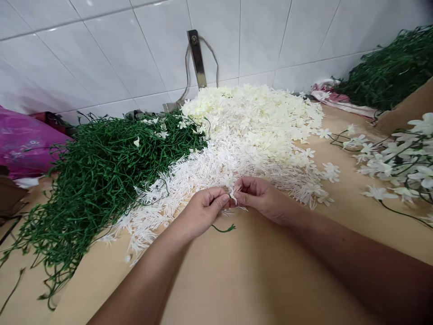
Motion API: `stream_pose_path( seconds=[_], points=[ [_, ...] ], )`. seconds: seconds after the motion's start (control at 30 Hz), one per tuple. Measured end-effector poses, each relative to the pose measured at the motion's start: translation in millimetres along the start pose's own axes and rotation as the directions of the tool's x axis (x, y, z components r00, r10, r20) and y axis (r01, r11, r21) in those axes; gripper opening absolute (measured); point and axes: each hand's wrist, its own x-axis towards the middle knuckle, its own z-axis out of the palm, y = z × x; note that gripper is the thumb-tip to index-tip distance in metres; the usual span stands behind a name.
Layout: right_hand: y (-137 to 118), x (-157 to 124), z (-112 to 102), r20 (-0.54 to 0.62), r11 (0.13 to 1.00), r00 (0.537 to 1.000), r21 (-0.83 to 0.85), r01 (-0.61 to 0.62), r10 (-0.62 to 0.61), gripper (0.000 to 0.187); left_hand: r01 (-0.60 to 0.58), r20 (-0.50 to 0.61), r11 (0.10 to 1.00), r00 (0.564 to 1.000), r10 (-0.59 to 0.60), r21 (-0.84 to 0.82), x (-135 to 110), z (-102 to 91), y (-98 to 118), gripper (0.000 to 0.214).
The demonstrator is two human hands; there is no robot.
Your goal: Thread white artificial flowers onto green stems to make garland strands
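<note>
From the head view, standing at the person's shoulder, I see a small white artificial flower [231, 193] between the two hands, just above the desk [216, 284] at the near edge of the heaps. The left hand [205, 211] has its thumb and fingers closed in a pinch at the flower's left side; the right hand [264, 198] pinches at the other side, its fingers nearly together. Exactly which part each one grips is too small to tell. A green plastic stem [223, 229] pokes out below the left hand; I can't make out whether it is held or lying on the desk.

Judging by what lies about, this flower is only partly made up. Over on the right, white flowers on green stems [406, 167] lie in a loose bunch, apparently the finished share. That looks modest beside what remains: a big tangle of green stems [111, 167] to the left, a spread of white stamen-like pieces [189, 171] in the middle, a mound of cream petals [257, 113] behind, and another green heap [399, 67] at the far right. I'd call it early going, with most parts unassembled.
</note>
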Motion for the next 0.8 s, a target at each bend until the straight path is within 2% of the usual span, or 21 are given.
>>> stream_pose_path(
  seconds=[0.17, 0.33, 0.63, 0.8],
  points=[
    [1.3, 0.8, -2.3, 0.027, 0.985, 0.999, -0.168, 0.028, -0.024, 0.023, -0.009, 0.004, 1.000, 1.000, 0.009, -0.016, 1.2, 0.6, -1.0, 0.020],
    [3.7, -4.6, 3.1, 0.032, 0.922, 0.992, -0.367, 0.122, -0.119, 0.015, 0.005, 0.027, 0.998, 1.000, -0.003, -0.055, 0.0, 3.3, 0.8, 0.020],
    [3.6, -6.2, 5.8, 0.082, 0.893, 0.986, -0.419, 0.164, -0.143, 0.013, 0.010, 0.058, 0.991, 0.998, -0.002, -0.137, -2.0, 3.8, -0.1, 0.022],
    [-3.7, -4.0, 4.0, 0.002, 0.899, 0.983, -0.405, 0.168, -0.183, 0.016, 0.019, 0.043, 0.987, 0.999, -0.012, -0.159, 0.2, -0.5, -0.8, 0.025]
  ],
)
